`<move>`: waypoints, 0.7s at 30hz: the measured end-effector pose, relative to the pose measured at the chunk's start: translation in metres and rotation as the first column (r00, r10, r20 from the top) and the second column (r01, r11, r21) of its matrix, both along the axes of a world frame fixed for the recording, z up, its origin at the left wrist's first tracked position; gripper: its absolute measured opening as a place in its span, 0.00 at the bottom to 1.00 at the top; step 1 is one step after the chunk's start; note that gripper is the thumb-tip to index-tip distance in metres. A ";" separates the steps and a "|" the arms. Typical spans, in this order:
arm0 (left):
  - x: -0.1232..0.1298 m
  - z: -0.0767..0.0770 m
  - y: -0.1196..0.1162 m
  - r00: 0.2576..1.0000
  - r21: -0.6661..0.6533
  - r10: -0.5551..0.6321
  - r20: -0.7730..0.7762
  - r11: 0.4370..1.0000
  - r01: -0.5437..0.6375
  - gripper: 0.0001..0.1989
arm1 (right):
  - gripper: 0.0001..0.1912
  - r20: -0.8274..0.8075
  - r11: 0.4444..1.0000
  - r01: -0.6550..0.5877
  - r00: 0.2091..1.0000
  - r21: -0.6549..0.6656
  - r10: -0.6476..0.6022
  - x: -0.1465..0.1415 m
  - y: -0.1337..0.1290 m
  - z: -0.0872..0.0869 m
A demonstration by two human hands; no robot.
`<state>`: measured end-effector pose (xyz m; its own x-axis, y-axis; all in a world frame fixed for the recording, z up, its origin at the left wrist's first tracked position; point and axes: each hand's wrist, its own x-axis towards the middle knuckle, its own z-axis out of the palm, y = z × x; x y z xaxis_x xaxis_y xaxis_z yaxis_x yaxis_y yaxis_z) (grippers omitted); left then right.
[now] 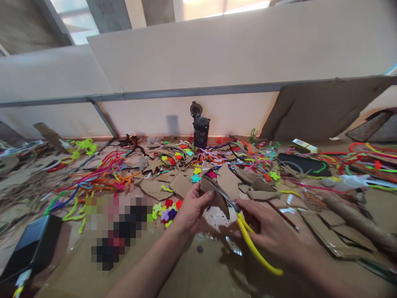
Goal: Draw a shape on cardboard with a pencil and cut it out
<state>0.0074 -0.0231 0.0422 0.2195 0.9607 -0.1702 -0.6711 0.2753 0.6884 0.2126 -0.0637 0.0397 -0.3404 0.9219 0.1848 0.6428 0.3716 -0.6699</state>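
My left hand (pixel 192 209) pinches a small curved piece of brown cardboard (pixel 221 199) between thumb and fingers. My right hand (pixel 263 225) is closed round a pair of yellow-handled shears (pixel 249 240), whose long metal blades lie along the cardboard's edge. Some of the right fingers are hidden behind the handles. Just left of my left hand is a heap of small colourful flower shapes (pixel 167 213). More cut cardboard pieces (pixel 228 180) lie behind both hands.
A black canister with its lid up (pixel 201 132) stands by the white wall panel. Colourful pipe cleaners (pixel 105 163) and scraps cover the bench. A black box (pixel 31 244) sits at left, a cardboard tube (pixel 362 221) at right, a red pencil (pixel 283 216) near my right hand.
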 end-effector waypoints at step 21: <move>0.001 -0.012 0.001 0.998 0.068 -0.051 -0.044 0.996 0.054 0.25 | 0.22 -0.033 0.998 0.065 0.997 0.019 -0.064 -0.002 0.000 0.000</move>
<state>0.0084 -0.0225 0.0304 0.2639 0.9578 -0.1138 -0.6270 0.2600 0.7343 0.2108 -0.0636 0.0394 -0.2736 0.9378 0.2137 0.6441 0.3437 -0.6834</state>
